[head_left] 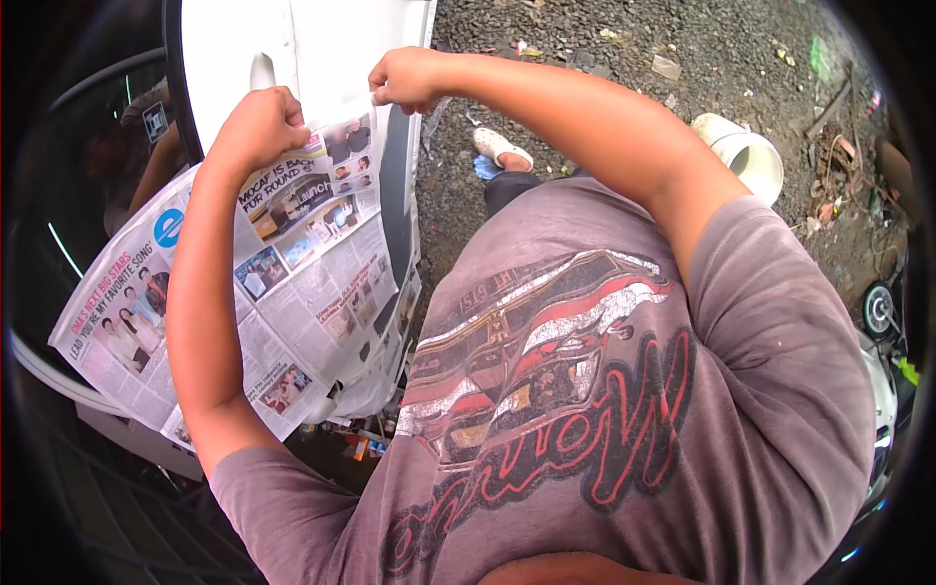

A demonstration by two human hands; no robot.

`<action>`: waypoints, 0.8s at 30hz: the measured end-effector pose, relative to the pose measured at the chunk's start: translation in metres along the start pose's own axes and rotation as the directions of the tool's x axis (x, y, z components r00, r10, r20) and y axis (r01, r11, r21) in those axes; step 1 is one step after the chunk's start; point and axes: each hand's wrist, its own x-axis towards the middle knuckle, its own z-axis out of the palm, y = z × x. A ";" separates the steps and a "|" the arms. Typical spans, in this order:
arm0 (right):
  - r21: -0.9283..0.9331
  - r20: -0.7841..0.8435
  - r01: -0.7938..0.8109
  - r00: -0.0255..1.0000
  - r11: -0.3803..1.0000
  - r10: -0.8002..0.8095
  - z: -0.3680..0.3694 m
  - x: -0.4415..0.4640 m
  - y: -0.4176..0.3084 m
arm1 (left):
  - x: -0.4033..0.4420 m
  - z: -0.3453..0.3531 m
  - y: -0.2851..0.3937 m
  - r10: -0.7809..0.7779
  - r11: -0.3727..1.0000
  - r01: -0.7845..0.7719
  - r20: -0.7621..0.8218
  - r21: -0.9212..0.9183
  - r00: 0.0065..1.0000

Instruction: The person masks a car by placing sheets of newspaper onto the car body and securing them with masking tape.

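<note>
A printed newspaper sheet [283, 322] hangs spread over the side of a white vehicle panel [322, 49]. My left hand [258, 129] is closed, its thumb and fingers pinching the sheet near its upper edge. Further right, my right hand [408, 80] is also closed, with its fingertips at the sheet's upper right corner. Whether a thin strip of tape lies between those fingertips is too small to make out. Just above my left hand, a pale door handle [261, 72] sticks out of the panel. The newspaper's lower part is creased and partly hidden behind my left forearm.
A dark window [107, 146] is at the left. Gravel ground [585, 49] with scattered litter stretches to the right. A cream bucket [756, 161] lies tipped there, and a white clog [502, 148] is on a foot below me. A small wheel [880, 310] shows at the right edge.
</note>
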 end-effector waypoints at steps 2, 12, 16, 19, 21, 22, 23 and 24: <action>0.004 0.002 0.004 1.000 1.000 -0.004 0.003 0.005 0.001 | 0.000 -0.002 0.001 -0.013 0.999 0.013 -0.015 -0.034 1.000; 0.230 0.103 -0.020 0.995 0.973 -0.004 0.005 0.034 0.008 | 0.001 -0.002 -0.010 0.025 0.988 -0.021 0.024 -0.151 0.999; 0.244 0.144 0.005 0.989 0.970 -0.042 0.002 0.033 0.011 | 0.000 -0.001 -0.014 0.009 0.984 -0.003 0.036 -0.178 0.999; 0.275 0.257 -0.049 0.966 0.960 -0.024 -0.003 0.031 0.010 | -0.001 -0.001 -0.015 0.011 0.986 -0.007 0.025 -0.168 1.000; 0.305 0.308 -0.093 0.951 0.948 -0.006 -0.002 0.029 0.010 | -0.002 -0.001 -0.015 0.021 0.989 -0.019 0.015 -0.149 1.000; 0.305 0.307 -0.092 0.952 0.948 -0.007 -0.002 0.029 0.009 | -0.003 -0.002 -0.015 0.014 0.988 -0.010 0.020 -0.153 1.000; 0.321 0.321 -0.100 0.947 0.942 -0.009 -0.002 0.030 0.008 | -0.004 -0.003 -0.014 0.006 0.988 -0.002 0.026 -0.156 1.000; 0.336 0.335 -0.108 0.942 0.936 -0.011 -0.003 0.030 0.008 | -0.004 -0.005 -0.015 0.005 0.988 -0.002 0.025 -0.155 1.000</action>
